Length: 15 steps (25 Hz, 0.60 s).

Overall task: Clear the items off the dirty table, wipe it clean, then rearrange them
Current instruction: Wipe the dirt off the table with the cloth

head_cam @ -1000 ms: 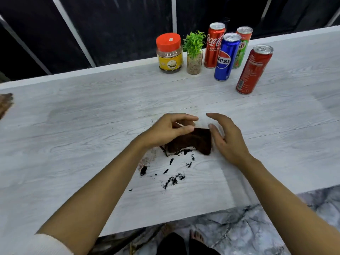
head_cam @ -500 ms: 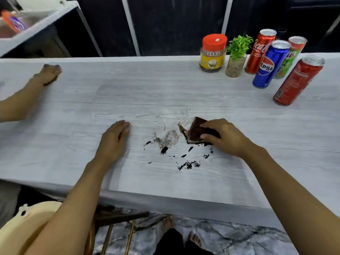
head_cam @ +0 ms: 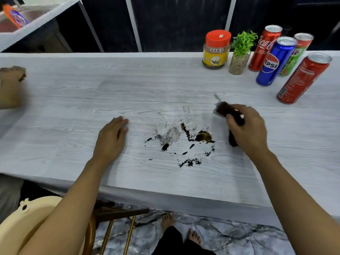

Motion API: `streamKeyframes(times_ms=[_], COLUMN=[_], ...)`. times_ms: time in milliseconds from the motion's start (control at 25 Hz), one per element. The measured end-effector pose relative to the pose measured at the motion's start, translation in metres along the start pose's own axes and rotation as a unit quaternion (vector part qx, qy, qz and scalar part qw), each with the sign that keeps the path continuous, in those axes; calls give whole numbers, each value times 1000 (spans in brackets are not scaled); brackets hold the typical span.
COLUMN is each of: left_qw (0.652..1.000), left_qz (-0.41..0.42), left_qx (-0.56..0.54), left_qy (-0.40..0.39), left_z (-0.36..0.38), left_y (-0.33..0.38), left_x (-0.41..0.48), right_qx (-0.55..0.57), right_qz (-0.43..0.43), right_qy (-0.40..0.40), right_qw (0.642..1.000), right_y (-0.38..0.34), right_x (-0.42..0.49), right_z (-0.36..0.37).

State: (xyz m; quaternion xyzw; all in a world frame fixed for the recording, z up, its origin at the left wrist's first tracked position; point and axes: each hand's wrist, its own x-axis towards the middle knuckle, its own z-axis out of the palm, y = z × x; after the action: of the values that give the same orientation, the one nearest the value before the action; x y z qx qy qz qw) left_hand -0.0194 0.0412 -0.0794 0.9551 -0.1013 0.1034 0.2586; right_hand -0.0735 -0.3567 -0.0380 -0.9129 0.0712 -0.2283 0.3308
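Note:
My right hand is closed around a dark brown soiled cloth, lifted a little above the pale wood-grain table, to the right of the mess. Black smears and a brown blob of dirt lie in the table's middle. My left hand rests flat on the table left of the dirt, holding nothing. At the back right stand a red-lidded jar, a small potted plant, a Coca-Cola can, a Pepsi can, a green can and a red can.
Another person's hand rests on the table at the far left. A cream plastic chair and a gold-legged stool stand below the near edge. A shelf with an orange bottle is at the top left.
My left hand let go of the cloth and went flat on the table to the left. My right hand lifted the cloth up and to the right, uncovering a brown blob.

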Motion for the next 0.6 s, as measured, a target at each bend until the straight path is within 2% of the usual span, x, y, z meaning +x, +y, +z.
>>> streamKeyframes(times_ms=[80,120,360,440,520,600], left_qw=[1000,1000,1000,1000,1000,1000], left_qz=[3,4,13,15,15,19], left_qx=[2,5,20,16,14,10], left_qy=[8,10,17,20,20,23], left_z=[1,2,4,4,4,4], left_y=[0,0,-2,-2,-3,-2], left_x=[1,1,2,2,2,1], right_qx=[-76,-102,-105,-85,-65,-96], right_qz=[73,81,-7,-12,33,80], right_qy=[10,0,-64,-82,-54,-5], right_qw=[994,991,992,993,996,992], right_y=[17,22,-40,-52,-40,-12], right_x=[-3,-5,-34,-42,-43,-41], right_z=[-6,-3,53,49,26,-4])
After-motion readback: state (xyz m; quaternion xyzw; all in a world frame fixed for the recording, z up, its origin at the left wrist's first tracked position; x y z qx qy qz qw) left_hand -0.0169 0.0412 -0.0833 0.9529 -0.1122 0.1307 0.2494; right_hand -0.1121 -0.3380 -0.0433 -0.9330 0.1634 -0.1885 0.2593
